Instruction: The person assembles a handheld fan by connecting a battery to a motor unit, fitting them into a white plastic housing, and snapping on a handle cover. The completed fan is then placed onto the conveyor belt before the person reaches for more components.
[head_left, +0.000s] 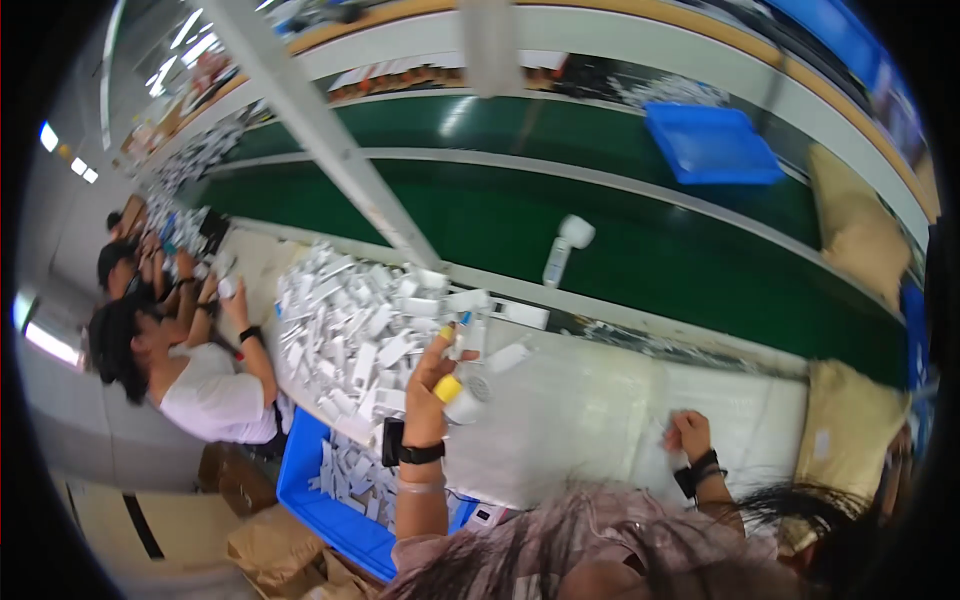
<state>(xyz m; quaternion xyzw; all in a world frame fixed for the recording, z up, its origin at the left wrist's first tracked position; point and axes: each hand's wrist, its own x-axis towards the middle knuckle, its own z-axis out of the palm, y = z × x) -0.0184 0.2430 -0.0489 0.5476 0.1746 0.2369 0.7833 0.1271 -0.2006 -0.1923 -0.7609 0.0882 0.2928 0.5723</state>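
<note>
My left hand (pixel 432 385) is raised over the white-covered bench (pixel 590 410) and holds a small white cylindrical part (pixel 463 405). Yellow finger covers sit on its thumb and one fingertip. Just beyond its fingers lies a big heap of white plastic pieces (pixel 350 320). My right hand (pixel 688 435) rests closed on the bench to the right, with a black band on the wrist; I see nothing in it. A white hand-held device (pixel 563 247) lies on the green conveyor belt (pixel 640 250) ahead.
A blue bin (pixel 335 500) of white pieces stands at the bench's left edge. A blue tray (pixel 712 143) rides the far belt. Other people (pixel 190 370) work in a row at left. Brown sacks (pixel 850 225) lie at right, and a white beam (pixel 320 130) crosses overhead.
</note>
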